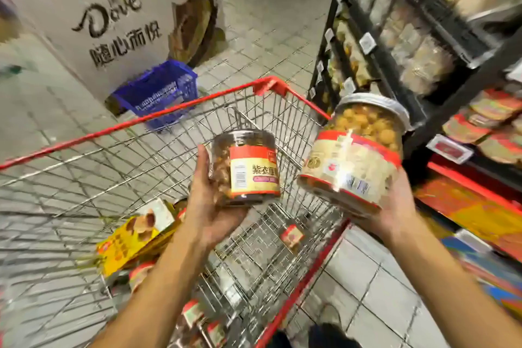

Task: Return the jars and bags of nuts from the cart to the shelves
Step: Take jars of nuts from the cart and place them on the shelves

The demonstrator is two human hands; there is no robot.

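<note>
My left hand (210, 200) grips a small clear jar of dark nuts (245, 167) with a red and yellow label, held over the wire cart (141, 124). My right hand (395, 206) cups from below a larger jar of pale round nuts (353, 150) with a silver lid, tilted toward the black shelves (395, 65) on the right. Down in the cart lie a yellow box (132, 240) and several small red-labelled jars (195, 313). The shelves carry clear bags of nuts (423, 65).
A blue hand basket (161, 93) sits on the tiled floor beyond the cart, beside a white Dove display box (113, 22). Red and orange packets (485, 127) fill the lower shelves at right. The tiled aisle runs ahead between display and shelves.
</note>
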